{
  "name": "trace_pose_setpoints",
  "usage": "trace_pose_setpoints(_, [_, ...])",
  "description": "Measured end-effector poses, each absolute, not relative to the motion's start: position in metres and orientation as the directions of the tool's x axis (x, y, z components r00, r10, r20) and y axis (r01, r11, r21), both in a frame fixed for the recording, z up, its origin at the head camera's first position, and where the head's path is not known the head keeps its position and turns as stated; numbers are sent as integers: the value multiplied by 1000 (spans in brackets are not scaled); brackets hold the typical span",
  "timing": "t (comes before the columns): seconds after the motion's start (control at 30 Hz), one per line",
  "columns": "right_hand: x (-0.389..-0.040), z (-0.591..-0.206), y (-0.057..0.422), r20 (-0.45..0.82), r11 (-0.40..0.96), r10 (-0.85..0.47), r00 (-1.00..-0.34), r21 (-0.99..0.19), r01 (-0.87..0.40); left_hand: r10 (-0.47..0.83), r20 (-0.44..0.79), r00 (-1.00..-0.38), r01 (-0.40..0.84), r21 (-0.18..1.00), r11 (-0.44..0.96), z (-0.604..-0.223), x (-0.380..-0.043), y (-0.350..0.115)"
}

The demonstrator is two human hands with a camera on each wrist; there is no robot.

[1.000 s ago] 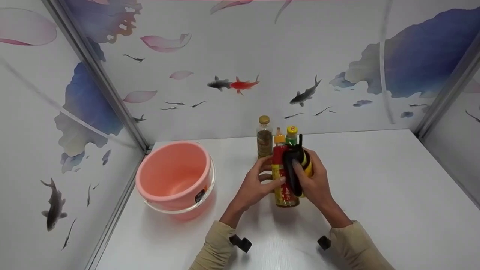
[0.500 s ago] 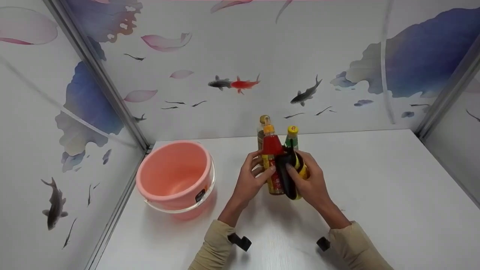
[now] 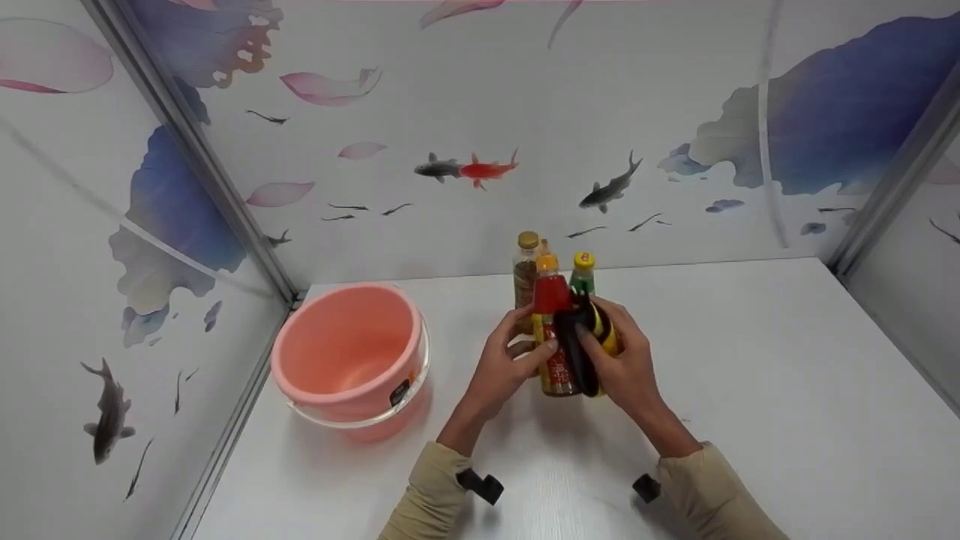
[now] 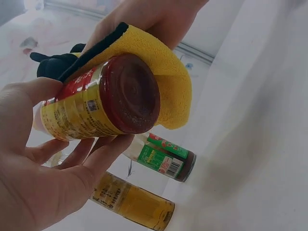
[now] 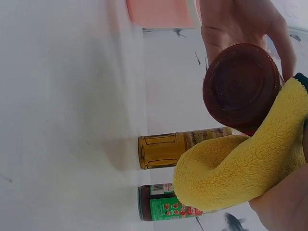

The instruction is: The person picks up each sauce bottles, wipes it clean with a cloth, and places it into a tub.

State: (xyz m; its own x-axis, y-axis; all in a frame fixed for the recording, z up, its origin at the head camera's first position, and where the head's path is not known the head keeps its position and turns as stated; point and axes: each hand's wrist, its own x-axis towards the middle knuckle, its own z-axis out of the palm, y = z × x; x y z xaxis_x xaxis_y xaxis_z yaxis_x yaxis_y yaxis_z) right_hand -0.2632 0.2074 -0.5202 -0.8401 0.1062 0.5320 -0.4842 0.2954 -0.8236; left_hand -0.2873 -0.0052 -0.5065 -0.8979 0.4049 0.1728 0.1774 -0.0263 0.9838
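My left hand [image 3: 501, 365] grips a sauce bottle [image 3: 552, 296] with an orange nozzle, a red upper part and a red-and-yellow label. In the left wrist view, its dark base [image 4: 131, 94] tips toward the camera, clear of the table. My right hand [image 3: 628, 369] holds a folded yellow cloth [image 5: 231, 175] with black edging against the bottle's side. From the head camera mostly the cloth's black side shows. Behind the hands stand a gold-capped bottle [image 3: 524, 277] of amber liquid and a yellow-capped bottle [image 3: 583, 279] with a green label, both partly hidden.
A pink bucket [image 3: 409, 337] with a white handle stands on the left of the white table [image 3: 757, 390]. White walls [image 3: 480, 82] printed with fish and petals enclose the table at the back and sides.
Both hands have shifted up and slightly left with the bottle and cloth, then dipped back a little. The bottle now overlaps the gold-capped one more. The bucket has not moved.
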Motion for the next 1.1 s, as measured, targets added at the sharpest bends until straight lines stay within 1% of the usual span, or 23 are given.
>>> trace_pose_setpoints(0.1, [-263,-519,208,548,294,118,-828,-816,-498,423,172,-890,175,984,-32,-506,-286,-5])
trace_pose_setpoints(0.33, [-261,-520,207,566,271,154,-810,-813,-516,397,180,-900,221,973,61,-508,-282,0])
trace_pose_setpoints(0.4, [-260,-520,207,567,262,163,-807,-814,-519,402,176,-899,217,974,59,-508,-281,1])
trace_pose_setpoints(0.63, [-261,-519,210,548,227,195,-813,-832,-507,487,149,-861,181,983,19,-509,-283,1])
trace_pose_setpoints(0.83, [-262,-517,212,555,213,213,-804,-830,-516,533,154,-832,194,981,18,-511,-284,1])
trace_pose_setpoints(1.0, [-262,-516,211,550,208,221,-806,-834,-512,516,170,-840,223,974,41,-512,-284,2])
trace_pose_setpoints(1.1, [-262,-517,211,544,200,216,-811,-838,-508,492,167,-854,215,976,43,-511,-283,2])
